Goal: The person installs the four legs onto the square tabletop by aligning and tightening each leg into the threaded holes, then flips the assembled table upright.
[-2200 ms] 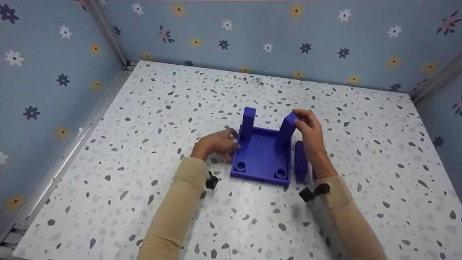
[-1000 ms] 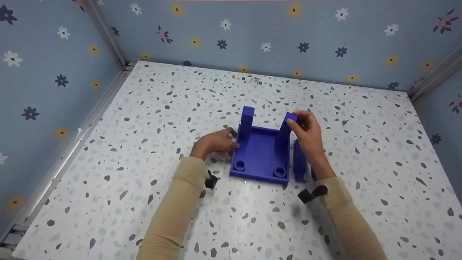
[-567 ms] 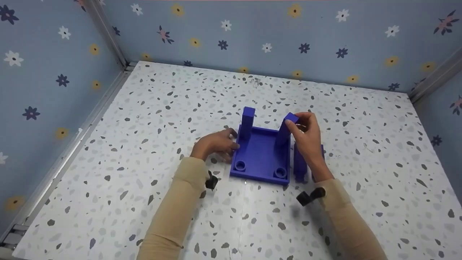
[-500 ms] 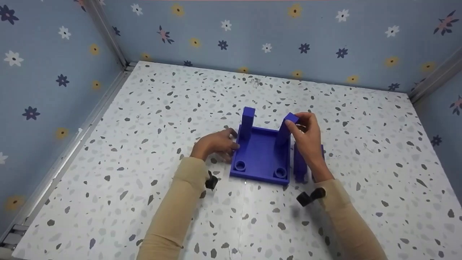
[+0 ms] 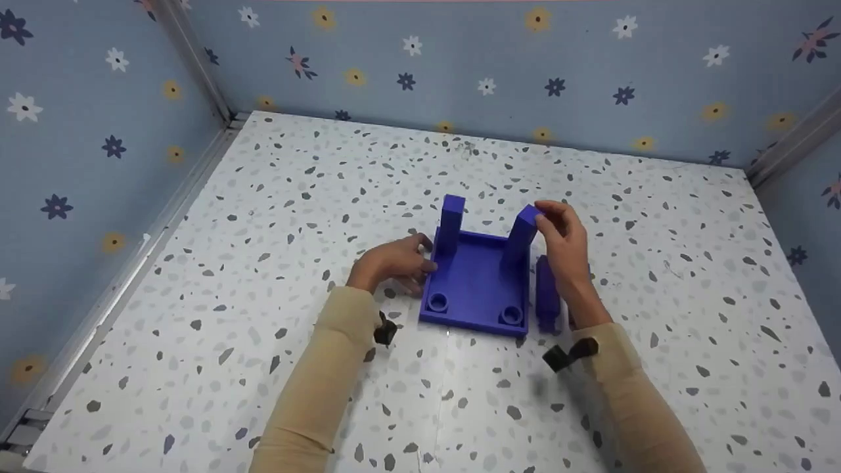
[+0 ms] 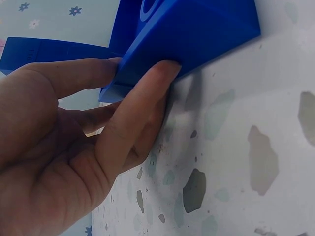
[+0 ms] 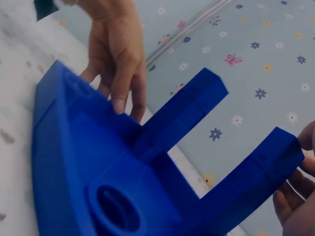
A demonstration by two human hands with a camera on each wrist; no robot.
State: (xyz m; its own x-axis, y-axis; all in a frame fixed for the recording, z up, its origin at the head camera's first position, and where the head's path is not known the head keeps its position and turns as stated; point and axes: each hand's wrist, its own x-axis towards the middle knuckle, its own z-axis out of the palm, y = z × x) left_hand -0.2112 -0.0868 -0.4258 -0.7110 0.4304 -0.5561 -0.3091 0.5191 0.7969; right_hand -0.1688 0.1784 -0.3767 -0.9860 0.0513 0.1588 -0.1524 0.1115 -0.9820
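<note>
A blue-purple toy table top (image 5: 483, 282) lies upside down, its raised rim upward. Two square legs rise from its far corners: the left leg (image 5: 451, 223) is upright, the right leg (image 5: 520, 236) leans slightly right. Round sockets (image 5: 437, 302) show at the two near corners. My left hand (image 5: 395, 259) grips the table top's left rim; in the left wrist view its fingertips (image 6: 165, 71) press the outer wall. My right hand (image 5: 566, 246) pinches the right leg near its upper end, thumb in front and fingers behind. The leg's lower end is hidden in the right wrist view.
A loose leg (image 5: 547, 295) with a narrower peg end lies right of the table top. Another blue piece is mostly hidden under my right wrist. The speckled white table (image 5: 328, 177) is bordered by flowered blue panels (image 5: 460, 66) at the back and sides.
My right hand has shifted back and forth around the right leg's upper end, and the leg has turned slightly. My left hand has stayed on the table top's rim.
</note>
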